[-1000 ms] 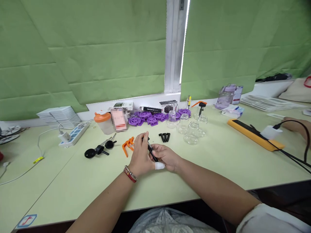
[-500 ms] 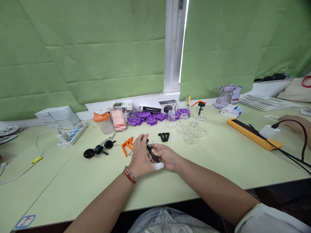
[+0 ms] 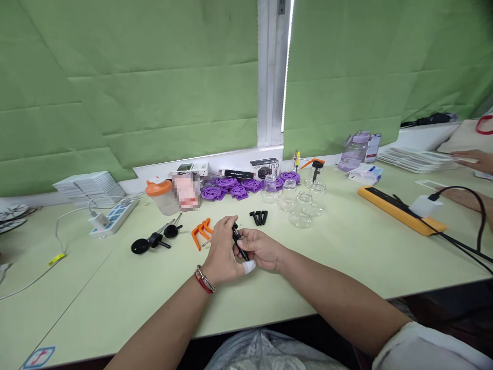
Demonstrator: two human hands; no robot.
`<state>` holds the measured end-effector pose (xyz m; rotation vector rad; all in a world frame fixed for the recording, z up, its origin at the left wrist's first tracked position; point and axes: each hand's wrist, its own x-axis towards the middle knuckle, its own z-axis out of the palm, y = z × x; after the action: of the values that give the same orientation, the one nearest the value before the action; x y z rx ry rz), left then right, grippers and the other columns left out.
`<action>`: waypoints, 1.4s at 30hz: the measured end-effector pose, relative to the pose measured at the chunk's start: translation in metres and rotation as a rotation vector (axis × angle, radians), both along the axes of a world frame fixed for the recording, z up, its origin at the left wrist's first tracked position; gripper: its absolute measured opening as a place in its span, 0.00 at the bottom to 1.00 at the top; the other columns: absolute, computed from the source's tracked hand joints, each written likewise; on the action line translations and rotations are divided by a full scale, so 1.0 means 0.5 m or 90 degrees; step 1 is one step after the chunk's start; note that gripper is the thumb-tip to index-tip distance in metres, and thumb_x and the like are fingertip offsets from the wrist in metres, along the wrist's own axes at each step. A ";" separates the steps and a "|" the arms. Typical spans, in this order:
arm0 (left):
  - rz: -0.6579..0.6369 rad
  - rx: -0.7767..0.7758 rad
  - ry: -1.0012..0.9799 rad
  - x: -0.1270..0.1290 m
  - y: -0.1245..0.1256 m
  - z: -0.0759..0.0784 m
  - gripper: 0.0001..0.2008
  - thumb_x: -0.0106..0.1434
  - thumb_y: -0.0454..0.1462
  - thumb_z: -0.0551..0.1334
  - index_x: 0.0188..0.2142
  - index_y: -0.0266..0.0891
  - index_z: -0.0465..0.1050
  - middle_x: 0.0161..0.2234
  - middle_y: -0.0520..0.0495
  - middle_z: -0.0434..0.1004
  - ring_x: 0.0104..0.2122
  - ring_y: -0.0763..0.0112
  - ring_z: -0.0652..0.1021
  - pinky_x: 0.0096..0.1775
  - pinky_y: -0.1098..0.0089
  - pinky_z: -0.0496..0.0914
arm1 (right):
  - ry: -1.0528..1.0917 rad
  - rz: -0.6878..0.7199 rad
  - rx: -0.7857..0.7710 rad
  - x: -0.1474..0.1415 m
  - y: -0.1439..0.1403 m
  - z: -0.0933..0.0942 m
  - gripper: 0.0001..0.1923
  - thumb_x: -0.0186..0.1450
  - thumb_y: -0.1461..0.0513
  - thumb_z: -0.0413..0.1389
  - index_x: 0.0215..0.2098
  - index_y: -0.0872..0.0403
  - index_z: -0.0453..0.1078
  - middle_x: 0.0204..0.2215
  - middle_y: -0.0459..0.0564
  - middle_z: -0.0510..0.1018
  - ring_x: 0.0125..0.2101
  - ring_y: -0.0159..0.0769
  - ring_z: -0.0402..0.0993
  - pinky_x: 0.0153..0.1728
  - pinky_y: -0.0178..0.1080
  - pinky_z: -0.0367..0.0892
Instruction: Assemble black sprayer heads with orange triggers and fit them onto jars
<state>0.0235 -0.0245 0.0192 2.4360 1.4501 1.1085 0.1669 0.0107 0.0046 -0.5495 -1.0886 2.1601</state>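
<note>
A slim black tube-like part (image 3: 242, 248) is held tilted between my two hands above the table. My left hand (image 3: 220, 253) is closed around its ends, the thumb with a white wrap at the lower end and the fingers by the upper end. My right hand (image 3: 264, 250) pinches the middle of the part from the right. Just left of my hands lie orange angled handles (image 3: 201, 232). Several short black parts (image 3: 259, 218) lie in a row beyond them. Black round pieces with handles and metal rods (image 3: 155, 239) rest farther left.
Clear glass jars (image 3: 301, 218) stand behind right, beside an assembled jar with an orange handle (image 3: 316, 174). Purple plastic pieces (image 3: 228, 184) are piled at the back. An orange-lidded cup (image 3: 159, 198), a yellow power strip (image 3: 400, 211) with cables, and another person's hand (image 3: 475, 160) are also there.
My hands keep their hold on the black part, which has turned slightly more upright. At the right, the other person's hand has shifted back toward the stacked white sheets.
</note>
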 end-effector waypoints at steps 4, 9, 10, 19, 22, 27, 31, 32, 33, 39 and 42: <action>0.006 -0.014 0.028 -0.005 0.002 -0.002 0.54 0.39 0.47 0.68 0.61 0.38 0.43 0.60 0.31 0.48 0.60 0.41 0.54 0.55 0.44 0.55 | 0.005 -0.013 0.009 0.000 -0.004 0.003 0.23 0.48 0.60 0.68 0.38 0.57 0.64 0.21 0.45 0.75 0.24 0.29 0.71 0.30 0.34 0.62; -0.003 -0.036 0.033 -0.009 -0.001 0.008 0.56 0.37 0.48 0.70 0.61 0.38 0.43 0.58 0.31 0.50 0.58 0.41 0.57 0.54 0.44 0.58 | 0.030 -0.011 0.012 -0.003 -0.006 0.003 0.23 0.48 0.61 0.68 0.37 0.57 0.64 0.21 0.44 0.75 0.25 0.29 0.71 0.31 0.34 0.62; -0.006 -0.034 0.027 -0.010 -0.001 0.009 0.55 0.37 0.48 0.70 0.61 0.37 0.44 0.57 0.32 0.53 0.57 0.43 0.59 0.53 0.45 0.59 | 0.029 -0.007 0.013 -0.003 -0.006 0.002 0.23 0.48 0.61 0.68 0.38 0.57 0.64 0.21 0.45 0.75 0.25 0.29 0.71 0.31 0.34 0.62; 0.026 -0.014 0.036 -0.015 -0.005 0.017 0.51 0.36 0.48 0.69 0.58 0.38 0.51 0.48 0.39 0.64 0.47 0.50 0.69 0.46 0.52 0.66 | 0.016 0.026 -0.012 0.000 -0.004 -0.007 0.29 0.49 0.59 0.68 0.42 0.56 0.59 0.23 0.46 0.76 0.25 0.30 0.71 0.33 0.36 0.63; 0.032 -0.007 0.058 -0.016 -0.008 0.023 0.49 0.36 0.48 0.69 0.57 0.38 0.52 0.46 0.40 0.66 0.45 0.52 0.70 0.45 0.53 0.66 | 0.009 0.036 -0.017 0.000 -0.005 -0.004 0.30 0.48 0.58 0.68 0.42 0.56 0.58 0.23 0.46 0.76 0.25 0.30 0.72 0.33 0.36 0.63; 0.015 0.005 0.069 -0.015 -0.010 0.028 0.48 0.38 0.47 0.68 0.57 0.38 0.51 0.49 0.38 0.64 0.48 0.50 0.68 0.47 0.51 0.65 | 0.010 0.043 -0.010 0.000 -0.006 0.001 0.30 0.48 0.58 0.69 0.41 0.56 0.59 0.23 0.46 0.75 0.26 0.30 0.72 0.33 0.36 0.63; 0.012 0.011 0.055 -0.013 -0.009 0.020 0.51 0.38 0.46 0.68 0.59 0.38 0.47 0.53 0.35 0.58 0.53 0.45 0.64 0.51 0.48 0.62 | 0.021 0.029 0.010 -0.001 -0.005 0.000 0.29 0.49 0.60 0.68 0.41 0.55 0.59 0.22 0.45 0.75 0.25 0.30 0.71 0.32 0.35 0.62; 0.016 0.012 0.051 -0.013 -0.008 0.018 0.51 0.38 0.47 0.68 0.59 0.38 0.47 0.54 0.34 0.57 0.54 0.45 0.63 0.52 0.48 0.61 | 0.020 0.026 0.013 -0.001 -0.005 0.000 0.28 0.49 0.60 0.68 0.42 0.55 0.59 0.22 0.45 0.76 0.25 0.30 0.71 0.32 0.35 0.62; 0.020 0.012 0.047 -0.013 -0.008 0.016 0.51 0.38 0.47 0.68 0.58 0.37 0.47 0.54 0.34 0.57 0.54 0.44 0.62 0.52 0.48 0.61 | 0.019 0.024 0.015 -0.001 -0.004 -0.001 0.28 0.49 0.60 0.68 0.42 0.55 0.58 0.22 0.45 0.76 0.24 0.30 0.71 0.32 0.35 0.62; 0.034 0.022 0.019 -0.010 -0.008 0.010 0.50 0.38 0.49 0.68 0.57 0.37 0.48 0.53 0.35 0.57 0.53 0.46 0.64 0.52 0.48 0.61 | 0.016 0.032 0.014 0.001 -0.001 -0.001 0.29 0.49 0.59 0.68 0.42 0.55 0.59 0.23 0.45 0.76 0.23 0.29 0.70 0.31 0.35 0.62; 0.039 0.025 0.009 -0.008 -0.008 0.012 0.49 0.37 0.49 0.68 0.56 0.35 0.48 0.51 0.35 0.57 0.52 0.47 0.65 0.51 0.49 0.62 | 0.013 0.031 0.009 0.002 -0.001 0.000 0.28 0.49 0.58 0.68 0.41 0.55 0.59 0.23 0.45 0.76 0.22 0.29 0.70 0.30 0.35 0.62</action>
<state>0.0194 -0.0287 0.0253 2.4459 1.5308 1.1448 0.1677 0.0101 0.0045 -0.4994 -1.1157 2.1937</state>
